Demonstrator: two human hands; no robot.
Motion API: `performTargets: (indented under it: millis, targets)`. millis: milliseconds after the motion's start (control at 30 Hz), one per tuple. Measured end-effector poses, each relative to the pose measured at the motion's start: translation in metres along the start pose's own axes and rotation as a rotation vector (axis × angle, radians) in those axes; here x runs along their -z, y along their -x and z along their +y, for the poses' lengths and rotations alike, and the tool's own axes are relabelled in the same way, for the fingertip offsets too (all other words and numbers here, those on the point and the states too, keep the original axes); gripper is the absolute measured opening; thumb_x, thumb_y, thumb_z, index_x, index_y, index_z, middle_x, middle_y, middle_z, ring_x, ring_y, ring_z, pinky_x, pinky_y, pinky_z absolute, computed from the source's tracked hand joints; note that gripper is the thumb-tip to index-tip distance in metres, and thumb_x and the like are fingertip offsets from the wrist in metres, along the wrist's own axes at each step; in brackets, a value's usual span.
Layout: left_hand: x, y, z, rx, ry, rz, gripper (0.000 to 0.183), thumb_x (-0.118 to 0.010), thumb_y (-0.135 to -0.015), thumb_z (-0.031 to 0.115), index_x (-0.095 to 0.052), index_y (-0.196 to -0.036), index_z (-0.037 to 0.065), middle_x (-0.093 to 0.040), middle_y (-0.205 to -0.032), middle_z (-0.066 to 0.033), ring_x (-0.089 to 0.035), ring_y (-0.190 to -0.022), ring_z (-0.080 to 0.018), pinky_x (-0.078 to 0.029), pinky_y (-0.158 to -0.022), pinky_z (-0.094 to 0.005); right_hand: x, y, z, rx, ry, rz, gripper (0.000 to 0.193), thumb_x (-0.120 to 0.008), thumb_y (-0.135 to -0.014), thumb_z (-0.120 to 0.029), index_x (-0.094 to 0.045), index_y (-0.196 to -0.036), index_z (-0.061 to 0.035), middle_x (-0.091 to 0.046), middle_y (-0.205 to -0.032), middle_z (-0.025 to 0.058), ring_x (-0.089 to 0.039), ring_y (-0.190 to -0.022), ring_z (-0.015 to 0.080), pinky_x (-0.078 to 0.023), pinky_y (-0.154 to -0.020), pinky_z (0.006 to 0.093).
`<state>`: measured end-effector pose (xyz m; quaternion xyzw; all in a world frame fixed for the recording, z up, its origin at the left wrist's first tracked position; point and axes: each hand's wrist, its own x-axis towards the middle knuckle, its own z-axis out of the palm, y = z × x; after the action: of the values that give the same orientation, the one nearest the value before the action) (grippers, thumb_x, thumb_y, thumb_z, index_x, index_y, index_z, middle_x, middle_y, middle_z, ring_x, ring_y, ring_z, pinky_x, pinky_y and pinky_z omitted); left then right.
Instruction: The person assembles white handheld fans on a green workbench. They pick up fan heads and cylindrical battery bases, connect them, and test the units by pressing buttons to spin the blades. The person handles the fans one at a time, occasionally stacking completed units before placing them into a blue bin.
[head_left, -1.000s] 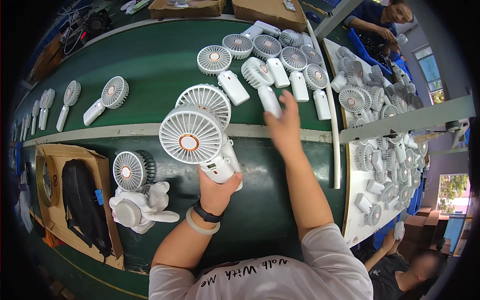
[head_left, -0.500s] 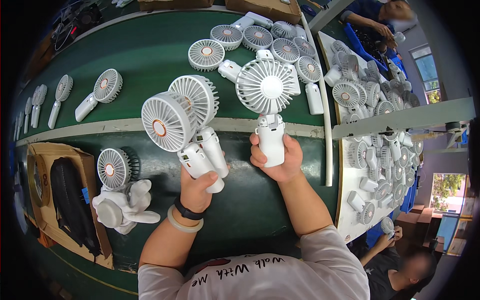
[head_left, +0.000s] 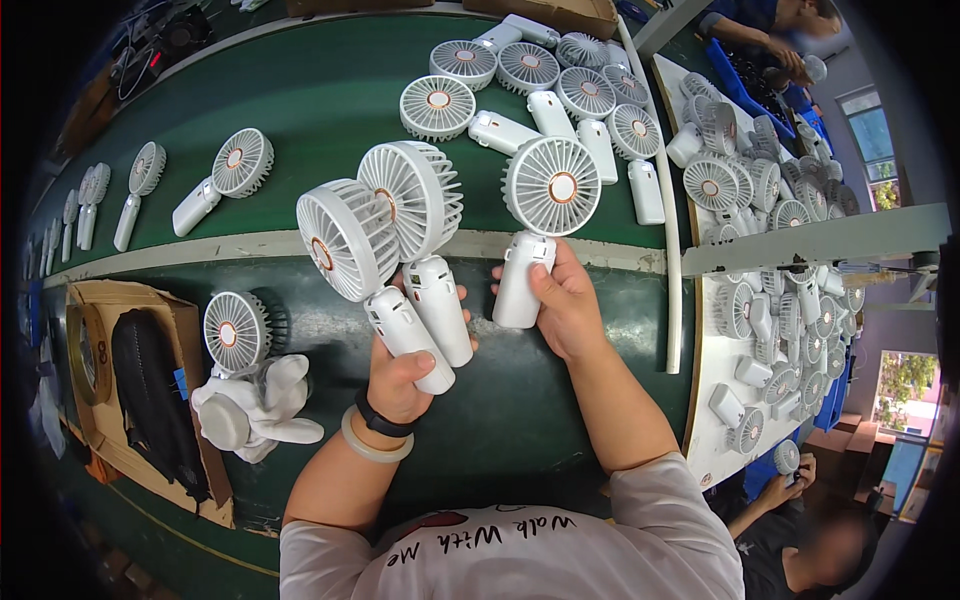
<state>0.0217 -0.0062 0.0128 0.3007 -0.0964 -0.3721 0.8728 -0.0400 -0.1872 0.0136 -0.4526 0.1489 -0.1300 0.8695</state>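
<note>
My left hand (head_left: 398, 385) is closed round the handles of two white handheld fans side by side. The nearer fan (head_left: 412, 345) lies under my thumb; behind it is the other fan (head_left: 440, 310). Both have round slatted heads with an orange ring, tilted up and away from me. In my right hand (head_left: 572, 310) is a third white handheld fan (head_left: 560, 188), gripped by its handle, with the thumb lying on the handle's upper part. Its ringed front faces up toward me. All three are above the dark green work surface (head_left: 500, 430).
Beyond my hands, a green belt (head_left: 320, 90) carries several more fans, clustered at right and spaced out at left. A white side table (head_left: 705, 400) is heaped with fans, with two people beside it. At left are a cardboard box (head_left: 190, 340), white gloves (head_left: 285, 400) and another fan (head_left: 236, 332).
The fan in my right hand has turned from its back to its ringed front, and my thumb now lies across its handle. My left hand keeps both fans, their heads turned a little.
</note>
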Motion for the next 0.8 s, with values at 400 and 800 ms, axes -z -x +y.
performTargets:
  millis: [400,800]
  targets:
    - [0.0035,0.0022,-0.0058,0.003,-0.128,0.013,0.092,-0.071,-0.063,0.013,-0.019,-0.139,0.012,-0.042,-0.126,-0.0169,-0.051,-0.109,-0.028,-0.051,-0.084,-0.0463,0.0004,-0.0006,-0.0007,0.082,0.117,0.002,0.035,-0.059,-0.085,-0.01,-0.045,-0.116,-0.0013,-0.06,-0.104,0.0112,-0.061,-0.094,0.0182,-0.049,-0.081,0.0312]
    - [0.0039,0.0043,-0.0089,0.034,-0.175,-0.023,0.087,-0.072,-0.062,0.01,-0.025,-0.136,0.009,-0.039,-0.13,-0.0164,-0.049,-0.112,-0.0298,-0.049,-0.086,-0.0492,0.0045,0.0,0.0003,0.054,0.126,-0.025,0.034,-0.059,-0.085,-0.01,-0.045,-0.116,-0.002,-0.06,-0.103,0.0104,-0.06,-0.094,0.0177,-0.049,-0.08,0.031]
